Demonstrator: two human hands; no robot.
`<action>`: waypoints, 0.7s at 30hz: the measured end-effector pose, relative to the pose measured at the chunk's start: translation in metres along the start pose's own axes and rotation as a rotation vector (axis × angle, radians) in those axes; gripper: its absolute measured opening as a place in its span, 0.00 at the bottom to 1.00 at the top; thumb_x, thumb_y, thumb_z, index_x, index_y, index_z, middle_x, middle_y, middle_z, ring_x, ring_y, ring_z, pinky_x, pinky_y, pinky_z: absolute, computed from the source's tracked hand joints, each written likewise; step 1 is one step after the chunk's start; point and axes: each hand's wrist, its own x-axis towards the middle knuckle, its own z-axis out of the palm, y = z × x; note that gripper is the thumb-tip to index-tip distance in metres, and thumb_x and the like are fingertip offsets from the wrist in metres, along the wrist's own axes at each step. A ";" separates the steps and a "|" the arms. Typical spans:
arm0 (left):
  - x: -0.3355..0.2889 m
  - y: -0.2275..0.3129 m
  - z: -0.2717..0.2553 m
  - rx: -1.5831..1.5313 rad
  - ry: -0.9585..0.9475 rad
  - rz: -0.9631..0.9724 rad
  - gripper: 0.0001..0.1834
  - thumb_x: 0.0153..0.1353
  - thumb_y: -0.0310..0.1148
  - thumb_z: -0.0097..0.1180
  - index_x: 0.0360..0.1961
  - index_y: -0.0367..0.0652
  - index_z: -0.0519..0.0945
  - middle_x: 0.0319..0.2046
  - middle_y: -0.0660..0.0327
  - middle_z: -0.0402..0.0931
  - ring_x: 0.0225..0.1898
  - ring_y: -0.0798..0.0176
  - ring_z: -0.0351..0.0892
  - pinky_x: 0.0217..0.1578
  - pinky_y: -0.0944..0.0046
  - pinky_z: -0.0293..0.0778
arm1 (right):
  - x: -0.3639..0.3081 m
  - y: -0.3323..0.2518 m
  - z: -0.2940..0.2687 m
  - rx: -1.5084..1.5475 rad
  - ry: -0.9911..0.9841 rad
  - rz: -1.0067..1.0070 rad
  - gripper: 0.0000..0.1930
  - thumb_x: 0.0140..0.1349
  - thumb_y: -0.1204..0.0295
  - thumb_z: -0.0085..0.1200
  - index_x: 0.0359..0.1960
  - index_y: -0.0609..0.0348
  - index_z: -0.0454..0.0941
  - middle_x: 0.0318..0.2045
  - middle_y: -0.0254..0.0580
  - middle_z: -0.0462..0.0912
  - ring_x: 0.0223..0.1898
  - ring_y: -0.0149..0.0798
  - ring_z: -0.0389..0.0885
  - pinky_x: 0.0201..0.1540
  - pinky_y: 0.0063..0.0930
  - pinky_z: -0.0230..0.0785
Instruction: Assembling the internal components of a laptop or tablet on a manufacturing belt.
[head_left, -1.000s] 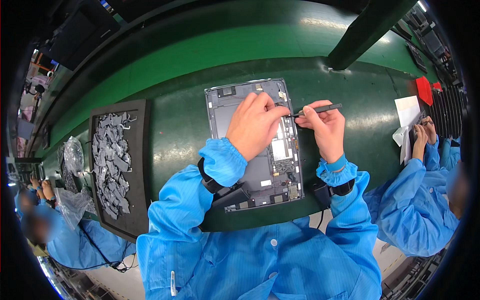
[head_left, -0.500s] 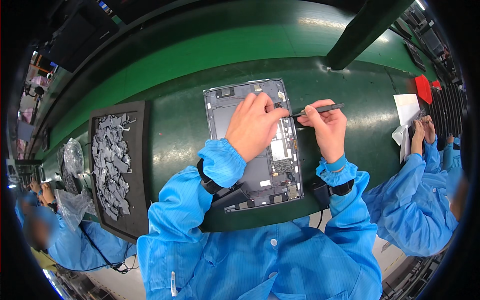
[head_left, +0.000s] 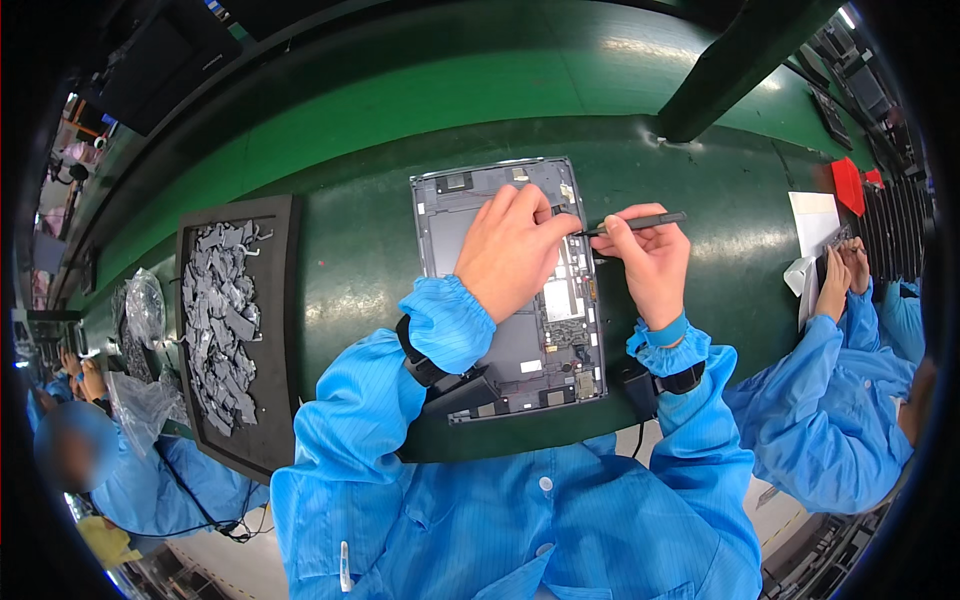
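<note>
An opened tablet-like device [head_left: 500, 350] with its circuit board and inner parts exposed lies in front of me. My left hand [head_left: 515, 245] rests over its upper middle, fingers curled and thumb reaching toward the right edge. What those fingertips hold, if anything, is hidden. From the right, my right hand [head_left: 650, 260] grips dark tweezers [head_left: 655, 219] between thumb and fingers. The tweezers' tip meets the device's right side, just beside my left thumb.
Left of the device, a black foam tray [head_left: 275, 330] holds a heap of grey pieces [head_left: 220, 330]. Clear plastic bags [head_left: 145, 310] lie beyond it. A dark post [head_left: 740, 75] rises at the far right. Co-workers in blue sit on both sides; a red bin [head_left: 848, 186] stands far right.
My right hand and the tweezers have shifted very slightly downward and left. My left hand stays at nearly the same spot on the device.
</note>
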 end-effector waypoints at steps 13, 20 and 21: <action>0.004 0.001 -0.003 0.025 -0.030 -0.005 0.13 0.52 0.23 0.60 0.39 0.48 0.83 0.32 0.61 0.70 0.36 0.55 0.71 0.37 0.56 0.70 | 0.003 -0.012 -0.005 0.112 -0.097 -0.168 0.12 0.72 0.78 0.43 0.55 0.65 0.64 0.39 0.44 0.79 0.45 0.35 0.81 0.51 0.31 0.75; 0.004 0.002 -0.003 0.020 -0.032 -0.016 0.13 0.53 0.23 0.60 0.39 0.48 0.83 0.33 0.61 0.70 0.37 0.55 0.70 0.38 0.56 0.70 | 0.003 -0.014 -0.018 -0.300 -0.183 -0.383 0.18 0.71 0.80 0.43 0.61 0.64 0.59 0.37 0.43 0.78 0.40 0.33 0.79 0.45 0.27 0.71; 0.003 0.001 -0.003 0.024 -0.028 -0.012 0.13 0.53 0.23 0.60 0.39 0.48 0.83 0.33 0.61 0.70 0.37 0.55 0.71 0.38 0.56 0.70 | 0.002 -0.016 -0.018 -0.389 -0.171 -0.402 0.17 0.70 0.80 0.45 0.59 0.63 0.62 0.36 0.43 0.79 0.39 0.33 0.79 0.45 0.27 0.71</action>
